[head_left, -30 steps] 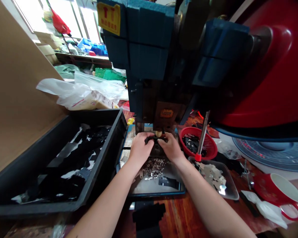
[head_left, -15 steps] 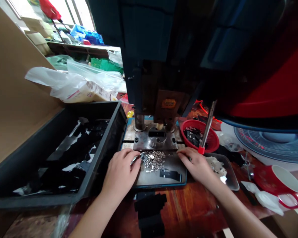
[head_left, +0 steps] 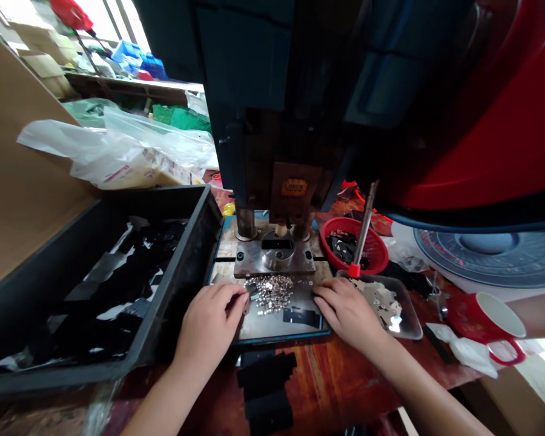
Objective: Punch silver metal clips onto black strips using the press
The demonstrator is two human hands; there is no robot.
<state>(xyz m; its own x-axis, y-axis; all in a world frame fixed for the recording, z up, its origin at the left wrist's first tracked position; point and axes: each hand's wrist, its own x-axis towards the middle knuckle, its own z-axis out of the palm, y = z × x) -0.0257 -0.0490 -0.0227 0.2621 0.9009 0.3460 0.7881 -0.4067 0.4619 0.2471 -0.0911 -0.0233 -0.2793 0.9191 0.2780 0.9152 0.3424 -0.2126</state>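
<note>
My left hand point(head_left: 212, 318) rests at the left edge of the press's metal plate point(head_left: 258, 329), thumb and fingertips pinched together; whatever lies between them is too small to make out. Beside those fingertips is a pile of small shiny metal pieces point(head_left: 272, 295). On the plate's right side my right hand point(head_left: 347, 309) lies with its fingers slightly apart and nothing visible in them. A flat dark strip point(head_left: 302, 318) sits between the hands. Behind the pile stands the steel die block point(head_left: 278, 255), beneath the dark press head point(head_left: 294, 188).
A large grey bin point(head_left: 140, 357) of dark scraps is at left. Right of the press are a red bowl point(head_left: 381, 257), a clear tray point(head_left: 415, 324) and a red mug point(head_left: 470, 315). Black pieces point(head_left: 267, 393) lie in front of the plate. Another person's arm point(head_left: 540, 316) shows far right.
The whole view has shifted, so most things appear further left. A shiny piece seen earlier at my left fingertips no longer shows there. My right hand stays by the plate's right side.
</note>
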